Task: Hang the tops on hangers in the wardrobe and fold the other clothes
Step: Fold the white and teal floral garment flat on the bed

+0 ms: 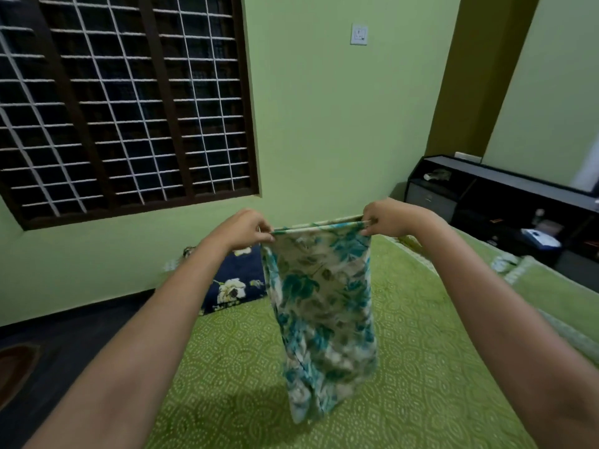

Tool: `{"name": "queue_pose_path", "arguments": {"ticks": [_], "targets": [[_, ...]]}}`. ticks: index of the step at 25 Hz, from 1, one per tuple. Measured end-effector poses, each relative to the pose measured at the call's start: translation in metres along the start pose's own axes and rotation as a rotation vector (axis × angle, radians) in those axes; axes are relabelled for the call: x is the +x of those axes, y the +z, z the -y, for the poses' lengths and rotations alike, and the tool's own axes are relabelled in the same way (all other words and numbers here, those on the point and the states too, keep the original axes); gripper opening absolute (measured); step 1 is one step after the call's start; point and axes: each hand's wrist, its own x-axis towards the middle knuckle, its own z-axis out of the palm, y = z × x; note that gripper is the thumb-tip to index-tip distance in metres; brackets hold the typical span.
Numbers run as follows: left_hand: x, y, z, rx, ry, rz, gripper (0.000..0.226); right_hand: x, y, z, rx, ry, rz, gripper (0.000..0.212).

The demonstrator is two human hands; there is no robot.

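Teal-and-cream floral garment (321,306): we are holding it up over green bedspread (421,367), hem touching spread. Left hand (246,229) and right hand (390,218) are pinching top edge corners, fingers curled. Navy floral pillow (236,280) lying far left; dark shelf unit (505,202) far right.

Both arms outstretched toward 12 o'clock; left hand (244,230) and right hand (390,218) level, fingers curled, pinching.

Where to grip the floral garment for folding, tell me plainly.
Keep the floral garment by its top edge, pinched at both corners from above, as the left hand and right hand do. The edge is taut and level, so the cloth hangs flat above the green bedspread.
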Motion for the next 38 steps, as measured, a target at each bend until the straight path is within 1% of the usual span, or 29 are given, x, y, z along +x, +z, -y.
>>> {"name": "queue_pose_path", "arguments": {"ticks": [2,3,4,5,6,7,9,10,11,12,15,16,18,19,21,23,24,26,27,28,29,30,32,33,34,35,36,37,38], "targets": [[-0.003,0.004,-0.026,-0.02,0.023,0.031,0.023,-0.027,0.006,-0.016,-0.02,0.086,-0.048,0.035],[-0.003,0.005,-0.04,-0.007,0.044,0.047,0.024,-0.04,0.007,-0.024,-0.03,0.142,-0.083,0.043],[-0.004,0.006,-0.055,0.007,0.056,0.03,0.024,-0.053,0.008,-0.031,-0.023,0.167,-0.1,0.052],[-0.004,0.006,-0.068,0.012,0.05,-0.012,0.023,-0.065,0.01,-0.037,-0.001,0.153,-0.093,0.06],[-0.005,0.007,-0.079,0.004,0.032,-0.04,0.022,-0.075,0.013,-0.042,0.02,0.12,-0.079,0.064],[-0.007,0.01,-0.091,-0.01,0.017,-0.028,0.022,-0.085,0.015,-0.049,0.025,0.095,-0.089,0.062],[-0.018,0.027,-0.117,-0.027,0.021,0.083,0.019,-0.109,0.018,-0.066,-0.03,0.091,-0.152,0.048],[-0.024,0.038,-0.128,-0.03,0.015,0.118,0.019,-0.121,0.019,-0.072,-0.056,0.077,-0.142,0.042],[-0.03,0.047,-0.137,-0.032,-0.006,0.129,0.02,-0.13,0.023,-0.079,-0.068,0.053,-0.09,0.04],[-0.035,0.057,-0.147,-0.032,-0.039,0.129,0.022,-0.14,0.029,-0.084,-0.071,0.034,-0.041,0.038],[-0.046,0.077,-0.172,-0.029,-0.093,0.093,0.025,-0.168,0.046,-0.102,-0.068,0.02,-0.044,0.031],[-0.05,0.08,-0.179,-0.014,-0.109,0.065,0.025,-0.175,0.049,-0.109,-0.042,-0.015,-0.004,0.028],[-0.057,0.087,-0.196,-0.006,-0.139,0.054,0.025,-0.186,0.051,-0.124,0.097,-0.075,0.111,0.027],[-0.058,0.09,-0.204,-0.037,-0.143,0.061,0.025,-0.19,0.05,-0.131,0.133,-0.086,0.126,0.026],[-0.057,0.091,-0.213,-0.119,-0.161,0.032,0.026,-0.192,0.044,-0.144,0.125,-0.107,0.072,0.03],[-0.049,0.087,-0.215,-0.183,-0.164,0.016,0.024,-0.191,0.035,-0.16,0.196,-0.129,0.02,0.036],[-0.039,0.085,-0.213,-0.229,-0.16,0.01,0.023,-0.185,0.031,-0.169,0.275,-0.14,-0.014,0.035],[-0.011,0.089,-0.204,-0.344,-0.172,-0.049,0.023,-0.157,0.035,-0.188,0.434,-0.114,-0.134,0.023],[0.011,0.096,-0.198,-0.362,-0.187,-0.059,0.022,-0.131,0.043,-0.198,0.5,-0.074,-0.176,0.019],[0.035,0.11,-0.19,-0.347,-0.202,-0.03,0.02,-0.101,0.059,-0.206,0.555,-0.019,-0.177,0.016],[0.065,0.128,-0.18,-0.307,-0.218,0.021,0.019,-0.067,0.078,-0.214,0.612,0.048,-0.126,0.013],[0.094,0.149,-0.169,-0.267,-0.24,0.07,0.019,-0.033,0.099,-0.221,0.673,0.125,-0.043,0.015],[0.156,0.189,-0.141,-0.219,-0.299,0.117,0.032,0.041,0.139,-0.237,0.756,0.293,0.092,0.029],[0.185,0.203,-0.128,-0.189,-0.332,0.108,0.038,0.075,0.151,-0.245,0.755,0.338,0.107,0.03],[0.219,0.213,-0.115,-0.146,-0.35,0.089,0.038,0.113,0.158,-0.255,0.707,0.345,0.082,0.025],[0.249,0.216,-0.106,-0.087,-0.349,0.058,0.031,0.144,0.158,-0.263,0.614,0.335,0.011,0.014],[0.278,0.214,-0.1,-0.022,-0.345,0.016,0.02,0.169,0.152,-0.269,0.519,0.334,-0.082,0.007],[0.303,0.208,-0.096,0.04,-0.335,-0.056,0.008,0.19,0.141,-0.275,0.47,0.339,-0.184,0.01],[0.325,0.199,-0.093,0.104,-0.312,-0.16,0.006,0.205,0.127,-0.28,0.463,0.334,-0.277,0.013]]}}
